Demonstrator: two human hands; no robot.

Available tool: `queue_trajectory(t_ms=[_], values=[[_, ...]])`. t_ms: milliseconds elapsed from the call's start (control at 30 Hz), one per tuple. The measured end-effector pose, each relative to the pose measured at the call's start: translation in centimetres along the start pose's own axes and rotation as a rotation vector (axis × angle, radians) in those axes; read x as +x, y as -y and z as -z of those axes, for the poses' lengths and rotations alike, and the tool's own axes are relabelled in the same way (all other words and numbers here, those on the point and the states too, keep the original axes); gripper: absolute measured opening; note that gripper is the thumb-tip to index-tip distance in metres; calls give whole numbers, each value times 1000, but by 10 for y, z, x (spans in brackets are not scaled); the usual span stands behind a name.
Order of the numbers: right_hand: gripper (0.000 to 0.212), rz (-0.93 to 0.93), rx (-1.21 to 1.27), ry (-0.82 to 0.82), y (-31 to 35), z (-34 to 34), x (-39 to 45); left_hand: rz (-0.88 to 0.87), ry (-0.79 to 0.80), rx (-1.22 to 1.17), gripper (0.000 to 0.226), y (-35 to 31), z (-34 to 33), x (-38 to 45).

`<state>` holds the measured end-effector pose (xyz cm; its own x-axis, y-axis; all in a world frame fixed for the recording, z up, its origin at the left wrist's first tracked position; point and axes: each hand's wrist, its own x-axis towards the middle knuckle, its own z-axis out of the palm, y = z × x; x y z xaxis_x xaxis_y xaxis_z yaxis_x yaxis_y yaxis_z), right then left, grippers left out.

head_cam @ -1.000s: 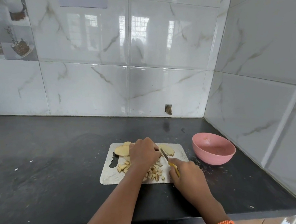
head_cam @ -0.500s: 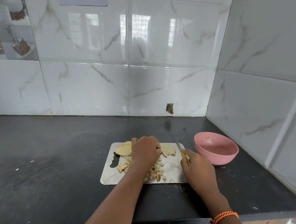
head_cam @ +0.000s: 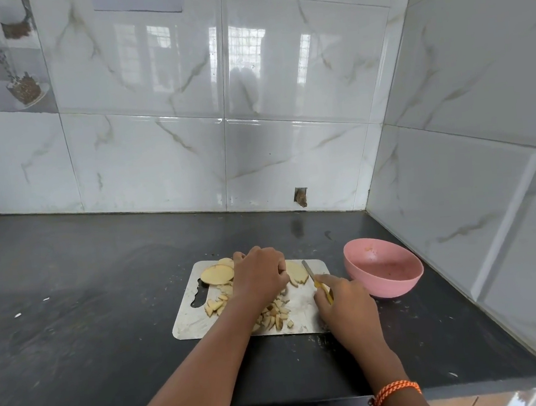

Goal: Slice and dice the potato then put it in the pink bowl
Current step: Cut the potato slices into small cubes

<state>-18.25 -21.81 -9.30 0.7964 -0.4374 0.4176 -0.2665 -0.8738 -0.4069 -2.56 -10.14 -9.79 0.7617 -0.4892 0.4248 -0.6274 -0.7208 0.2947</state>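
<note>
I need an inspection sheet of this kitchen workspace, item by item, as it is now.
Surface: dark counter, crumbs and smears.
Job's things: board holds slices and dice; pink bowl beside it at right, no potato seen inside.
Clutter: nothing seen.
Grips: left hand presses a slice; right hand holds knife.
Cables: nothing seen.
Surroundings: tiled walls, corner at right.

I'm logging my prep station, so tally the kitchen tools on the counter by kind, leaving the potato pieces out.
Cutting board: 1
Knife with yellow handle, held in the right hand: 1
Pink bowl: 1
Total: 3
</note>
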Motion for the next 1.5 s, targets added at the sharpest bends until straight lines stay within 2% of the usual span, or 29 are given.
queue_trajectory(t_ms=[167,367,433,533,633,767,933,1067,1233,1300,1367,1500], values=[[39,-5,45,8,-2,3,-6,-3,12,-15,12,-1,1,-1],[37,-78,93,-64,-4,0,-2,-23,32,-36,6,1,5,-3],[36,-78,98,-69,-3,0,-2,-58,80,-61,22,4,8,-1],[34,-75,93,-58,1,0,-2,-172,250,-96,50,7,12,6],[35,-76,93,-45,2,1,-1,-219,359,-136,66,7,9,14],[34,-85,111,-51,1,0,-1,-234,381,-119,53,3,4,20],[34,-75,116,-65,0,-1,0,-145,233,-19,37,-10,3,14],[35,-86,97,-86,0,0,-1,-90,133,95,35,-21,-5,7],[33,-151,52,-124,-4,0,-4,-38,136,-46,36,-7,4,8],[30,-169,37,-122,-5,0,-5,-13,98,-101,25,3,9,8],[30,-153,12,-100,-5,-1,-5,13,80,-102,16,11,14,8],[29,-101,-92,-54,-1,-3,-5,50,96,-61,14,15,16,7]])
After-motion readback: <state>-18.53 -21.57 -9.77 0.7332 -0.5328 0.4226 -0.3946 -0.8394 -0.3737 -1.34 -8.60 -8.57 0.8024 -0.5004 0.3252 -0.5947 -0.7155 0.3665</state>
